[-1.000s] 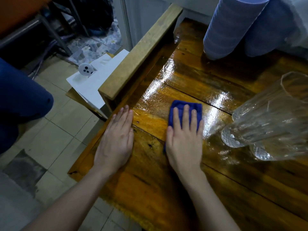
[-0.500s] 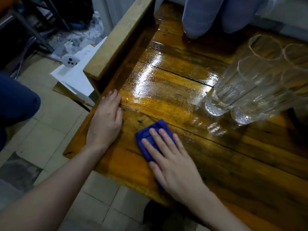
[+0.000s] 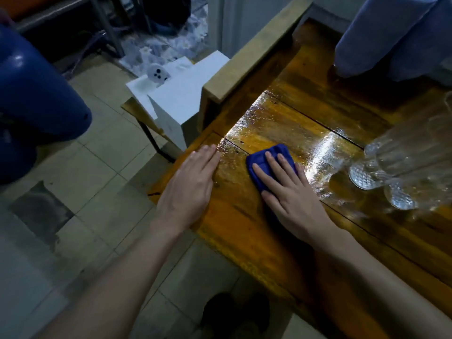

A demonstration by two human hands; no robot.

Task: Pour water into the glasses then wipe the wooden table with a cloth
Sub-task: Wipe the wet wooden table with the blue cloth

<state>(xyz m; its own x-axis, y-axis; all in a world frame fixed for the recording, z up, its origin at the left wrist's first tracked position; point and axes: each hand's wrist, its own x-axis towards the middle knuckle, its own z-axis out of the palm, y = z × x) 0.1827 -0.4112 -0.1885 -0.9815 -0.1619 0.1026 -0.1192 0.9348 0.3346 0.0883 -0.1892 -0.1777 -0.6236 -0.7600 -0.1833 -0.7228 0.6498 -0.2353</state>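
1. I am looking down at what is seeming to be a lived-in room of a home, not a lab or a workshop.
2. A varnished plank table is gleaming under indoor light, with patterned drinking glasses standing on it.
3. Pale floor tiles are showing a worn dark patch.
4. White boxes are sitting on a low stand beside the table, and a flowered sheet is lying on the floor behind them.
5. Blue ribbed things are crowding the table's far end.

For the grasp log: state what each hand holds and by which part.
Neither grips anything. The right hand presses flat on top of the folded blue cloth; the left hand rests flat on the wooden table.
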